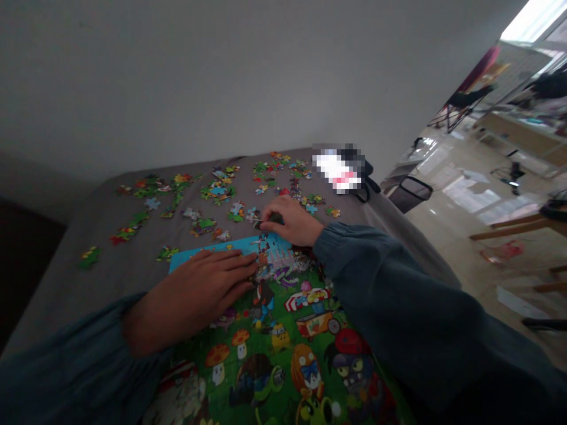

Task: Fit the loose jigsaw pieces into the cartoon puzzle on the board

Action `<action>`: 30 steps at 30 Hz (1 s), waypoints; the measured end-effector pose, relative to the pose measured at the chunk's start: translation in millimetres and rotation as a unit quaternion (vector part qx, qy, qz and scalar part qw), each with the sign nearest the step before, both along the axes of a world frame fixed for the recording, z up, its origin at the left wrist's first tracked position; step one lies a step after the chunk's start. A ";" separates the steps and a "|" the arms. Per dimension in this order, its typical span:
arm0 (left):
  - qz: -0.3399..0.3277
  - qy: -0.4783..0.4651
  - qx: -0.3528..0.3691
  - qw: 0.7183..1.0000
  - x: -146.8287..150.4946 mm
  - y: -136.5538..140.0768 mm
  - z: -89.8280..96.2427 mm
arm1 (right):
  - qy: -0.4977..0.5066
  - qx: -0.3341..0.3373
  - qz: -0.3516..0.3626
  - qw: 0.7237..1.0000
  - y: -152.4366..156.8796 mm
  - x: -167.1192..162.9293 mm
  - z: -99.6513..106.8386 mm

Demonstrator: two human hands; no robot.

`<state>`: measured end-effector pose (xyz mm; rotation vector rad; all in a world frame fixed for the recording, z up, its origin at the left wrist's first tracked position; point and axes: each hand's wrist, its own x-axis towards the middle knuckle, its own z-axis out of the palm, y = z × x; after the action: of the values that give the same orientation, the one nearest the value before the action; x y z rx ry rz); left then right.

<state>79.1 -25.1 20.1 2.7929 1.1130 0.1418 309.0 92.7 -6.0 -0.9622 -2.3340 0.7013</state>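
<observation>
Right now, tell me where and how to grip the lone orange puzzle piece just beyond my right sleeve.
Pinch the orange puzzle piece by opposite edges, likely from above with your nearer right hand: it appears to lie flat on the cloth, with a gap around it.

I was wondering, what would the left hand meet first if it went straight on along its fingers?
Probably the right hand at the wrist, or its sleeve cuff, across the puzzle; depth is unclear.

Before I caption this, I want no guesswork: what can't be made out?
Head view:
Right hand: hides whatever it may hold.
Jigsaw puzzle: upper left partly covered by the left hand, near edge cut off by the frame.
Loose puzzle pieces: prints too small, blurred.
Bright object: pixelated over.
</observation>
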 end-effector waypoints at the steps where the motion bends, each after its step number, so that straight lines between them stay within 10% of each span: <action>1: -0.003 0.007 0.004 1.000 -0.3 0.1 1.3 | 0.025 -0.013 0.006 1.000 -0.8 2.8 1.4; 11: -0.005 0.000 0.004 1.000 0.5 1.4 1.6 | 0.158 -0.062 -0.027 0.985 0.5 36.4 17.9; 30: 0.018 -0.014 -0.011 1.000 7.1 5.1 -8.7 | -0.009 -0.143 0.156 0.977 -3.1 82.5 63.8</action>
<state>86.3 -20.0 11.3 2.7435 1.1516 0.1715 391.5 89.6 57.8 -0.7222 -2.4729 1.1828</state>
